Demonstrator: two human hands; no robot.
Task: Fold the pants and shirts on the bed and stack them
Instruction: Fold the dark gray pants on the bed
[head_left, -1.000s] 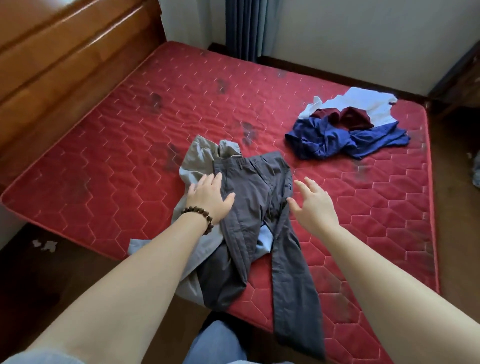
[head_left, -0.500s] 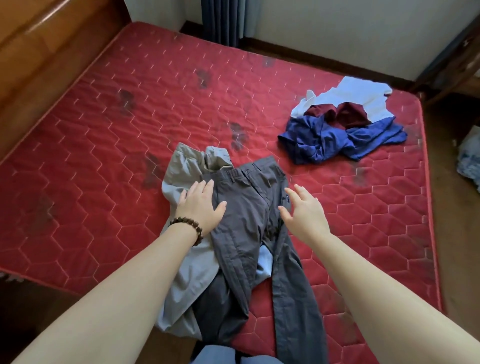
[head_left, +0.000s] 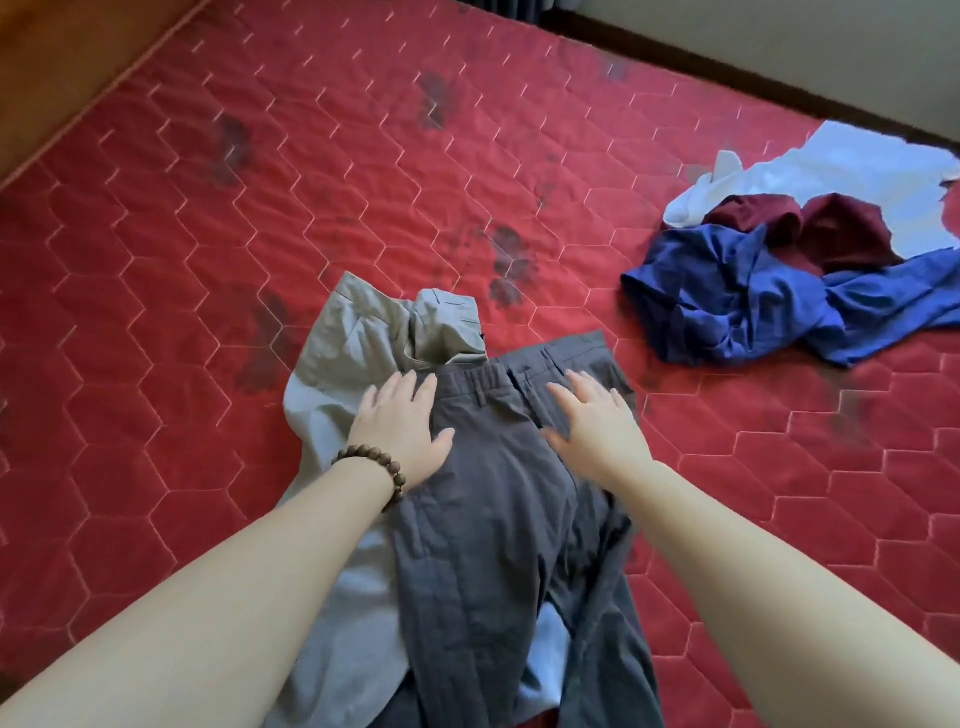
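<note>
My left hand lies flat with fingers straight on the left side of the dark grey pants, just under the waistband; my right hand presses flat on the right side (neither grip holds cloth). The pants are creased, overlapping light grey pants on the red bed.

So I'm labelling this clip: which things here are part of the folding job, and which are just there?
Part of the job:
dark grey pants, under both hands
light grey pants, beneath them
blue shirt
maroon shirt
white shirt
left hand
right hand

Just there:
red mattress
bead bracelet
</note>
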